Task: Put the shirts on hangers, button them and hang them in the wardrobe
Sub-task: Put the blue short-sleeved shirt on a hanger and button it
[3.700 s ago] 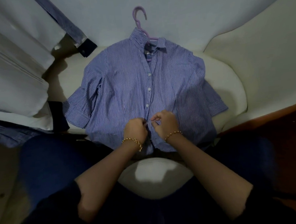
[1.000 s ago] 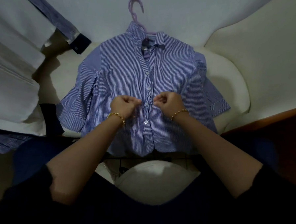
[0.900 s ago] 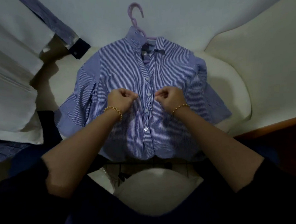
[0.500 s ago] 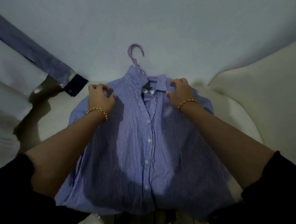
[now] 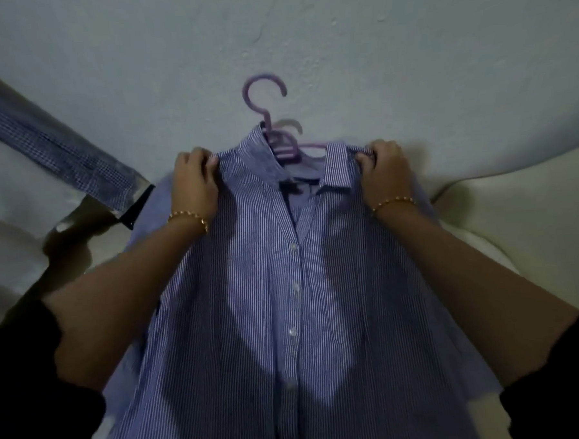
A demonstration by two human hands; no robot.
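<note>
Pale wall [image 5: 406, 45] is backing the striped shirt [image 5: 286, 303] on its hanger [image 5: 265, 96]. Left hand [image 5: 194, 182] and right hand [image 5: 384, 174] are pinching its shoulders. Being soft and light, it is probably best carried there.

Shirt [image 5: 279, 303] blue-white pinstriped; hanger [image 5: 269, 119] lilac; bracelets [image 5: 189, 218] gold.

The shirt [image 5: 285, 286] is thin woven cloth with fine blue-and-white stripes, matt, fastened with small glossy pale buttons [image 5: 295, 288]. The hanger [image 5: 269, 119] looks like smooth lilac plastic. The wall [image 5: 373, 47] behind is matt and slightly rough; both bracelets [image 5: 189, 218] gleam like gold metal.
</note>
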